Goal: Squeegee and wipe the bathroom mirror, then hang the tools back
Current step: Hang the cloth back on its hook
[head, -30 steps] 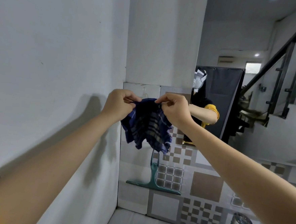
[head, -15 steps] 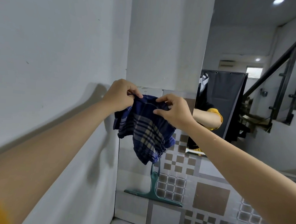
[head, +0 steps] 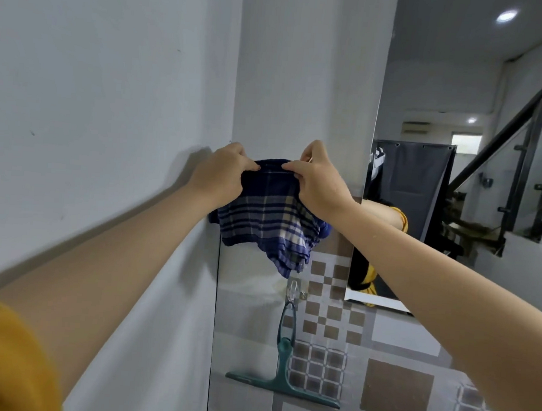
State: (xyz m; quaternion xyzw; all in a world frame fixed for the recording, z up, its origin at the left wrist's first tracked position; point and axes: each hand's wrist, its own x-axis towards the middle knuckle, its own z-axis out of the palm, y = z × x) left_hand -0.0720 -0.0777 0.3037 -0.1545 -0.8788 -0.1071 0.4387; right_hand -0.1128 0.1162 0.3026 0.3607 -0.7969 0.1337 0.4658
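A blue plaid cloth (head: 266, 224) hangs against the wall, pinched at its top edge by both hands. My left hand (head: 224, 173) grips the left end, my right hand (head: 319, 183) the right end, thumbs almost meeting. Whatever is behind the cloth's top is hidden. Below it a green squeegee (head: 283, 379) hangs by its loop from a clear hook (head: 293, 291) on the tiled wall, blade down. The mirror (head: 463, 90) fills the right side and reflects a person's arm and a staircase.
A plain grey wall (head: 94, 96) runs close along the left and meets the tiled wall in a corner. Patterned brown and grey tiles (head: 391, 393) cover the wall under the mirror.
Both hands have lifted the cloth higher up the wall and spread its top edge. The view tilted up, so the sink and tap dropped out of sight and the hook above the squeegee shows.
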